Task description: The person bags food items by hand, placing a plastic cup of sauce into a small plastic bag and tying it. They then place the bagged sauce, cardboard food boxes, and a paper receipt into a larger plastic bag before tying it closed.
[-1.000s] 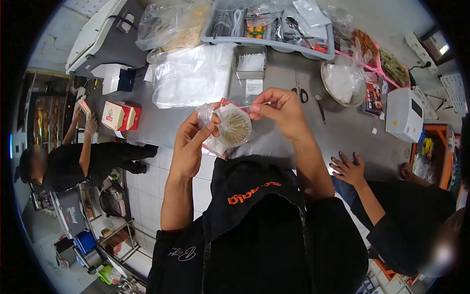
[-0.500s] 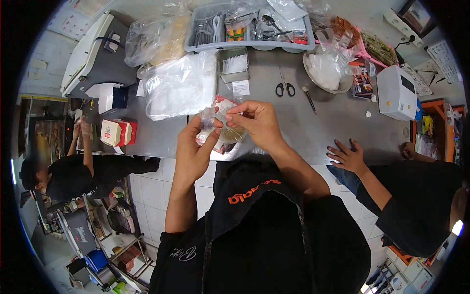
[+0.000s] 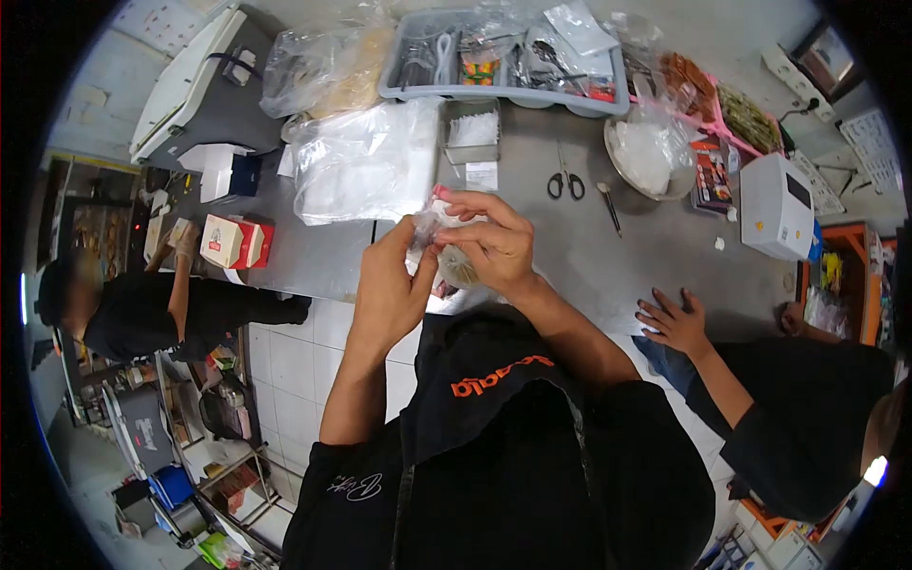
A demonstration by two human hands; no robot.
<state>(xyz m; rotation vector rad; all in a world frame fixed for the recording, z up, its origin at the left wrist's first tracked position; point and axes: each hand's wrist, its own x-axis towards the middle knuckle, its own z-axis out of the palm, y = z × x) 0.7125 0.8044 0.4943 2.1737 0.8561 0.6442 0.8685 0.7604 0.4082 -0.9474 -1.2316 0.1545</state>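
Just in front of my chest, a small clear plastic bag (image 3: 461, 267) with greenish-yellow contents is held up at its gathered neck. My left hand (image 3: 391, 281) pinches the crumpled neck between thumb and fingers. On the other side, the fingers of my right hand (image 3: 496, 249) close on the same neck, partly covering it. Something red and white shows behind and below the bag, mostly hidden by my hands. Beyond my hands lie a stack of clear plastic bags (image 3: 366, 166) and a metal tin (image 3: 473, 152) of small white items.
Black-handled scissors (image 3: 566, 184) and a brush-like tool (image 3: 611, 209) lie on the steel table (image 3: 560, 249). Behind are a grey divided tray (image 3: 503, 93) and a bowl (image 3: 617, 171) of plastic bags. Red-and-white boxes (image 3: 228, 242) stand left. A person's hand (image 3: 676, 321) rests at right; another person works left.
My right fingers have folded in closer around the bag's neck, near my left fingertips. The view has shifted slightly. At left, the other person's hands now hold a small pale box-like item.
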